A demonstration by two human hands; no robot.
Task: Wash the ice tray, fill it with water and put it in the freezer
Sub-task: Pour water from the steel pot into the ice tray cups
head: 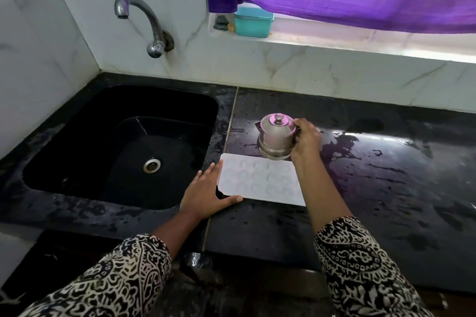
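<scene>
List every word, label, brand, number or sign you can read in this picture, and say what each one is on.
None: no readable text anywhere in this view.
The metal pot held by the right hand: no visible marking.
The white ice tray steadied by the left hand: plain.
The teal box on the window ledge: no label on the side that shows.
The tap: unmarked.

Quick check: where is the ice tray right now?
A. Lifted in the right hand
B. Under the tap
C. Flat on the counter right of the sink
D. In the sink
C: the white ice tray lies flat on the black counter, steadied by the left hand.
</scene>
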